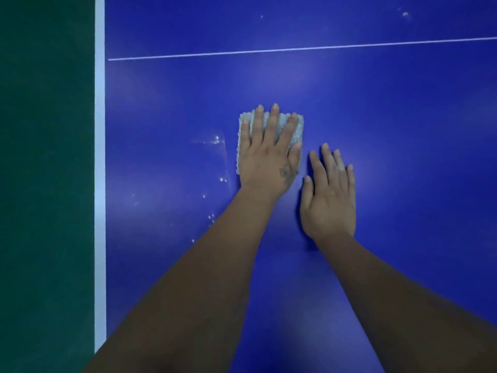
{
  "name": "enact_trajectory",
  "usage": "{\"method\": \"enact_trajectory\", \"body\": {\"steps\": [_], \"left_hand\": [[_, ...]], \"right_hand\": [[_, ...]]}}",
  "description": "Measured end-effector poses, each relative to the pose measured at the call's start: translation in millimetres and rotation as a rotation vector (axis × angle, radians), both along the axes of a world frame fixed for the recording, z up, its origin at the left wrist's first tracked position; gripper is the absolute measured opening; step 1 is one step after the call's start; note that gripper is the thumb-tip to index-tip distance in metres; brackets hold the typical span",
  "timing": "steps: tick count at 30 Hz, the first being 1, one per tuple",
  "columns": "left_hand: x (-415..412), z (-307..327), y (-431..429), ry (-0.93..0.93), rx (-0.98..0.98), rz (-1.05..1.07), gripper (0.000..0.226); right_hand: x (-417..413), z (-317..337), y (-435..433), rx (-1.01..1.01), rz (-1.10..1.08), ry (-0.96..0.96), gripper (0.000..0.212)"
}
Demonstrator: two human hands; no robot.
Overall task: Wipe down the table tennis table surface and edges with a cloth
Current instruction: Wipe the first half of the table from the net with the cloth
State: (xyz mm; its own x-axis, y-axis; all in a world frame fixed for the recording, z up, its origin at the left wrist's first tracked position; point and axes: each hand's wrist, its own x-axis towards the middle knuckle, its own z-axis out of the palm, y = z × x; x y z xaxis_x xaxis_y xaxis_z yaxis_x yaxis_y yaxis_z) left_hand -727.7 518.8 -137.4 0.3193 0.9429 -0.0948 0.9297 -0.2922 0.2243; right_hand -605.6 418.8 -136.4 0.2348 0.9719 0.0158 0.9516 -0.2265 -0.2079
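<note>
The blue table tennis table [376,117] fills most of the view. A folded grey-white cloth [295,127] lies flat on it near the middle. My left hand [269,154] presses down on the cloth, fingers spread over it, so only the cloth's top and side edges show. Just to the right, my right hand [329,195] rests flat on the bare blue surface with fingers apart, touching no cloth. Small white specks and a faint wet smear [215,141] sit left of the cloth.
The table's white edge stripe [100,157] runs top to bottom at the left, with dark green floor [45,184] beyond it. A thin white centre line [295,49] crosses the table above the hands. More specks [405,14] lie at the top right.
</note>
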Motion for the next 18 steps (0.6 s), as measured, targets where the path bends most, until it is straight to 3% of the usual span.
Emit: {"method": "enact_trajectory", "body": {"steps": [5,12,18], "left_hand": [[-6.0,2.2,54.0,-0.010,0.020,-0.034,0.064],[-64.2,2.6,112.7,0.007,0.033,0.141,0.065],[-87.0,-1.2,58.5,0.043,0.076,0.204,0.065]], "right_hand": [[1.0,-4.2,-0.8,0.096,-0.008,-0.021,0.053],[-0.1,-1.8,-0.5,0.064,-0.015,-0.004,0.054],[-0.3,-1.4,-0.9,0.057,-0.018,-0.003,0.054]]}}
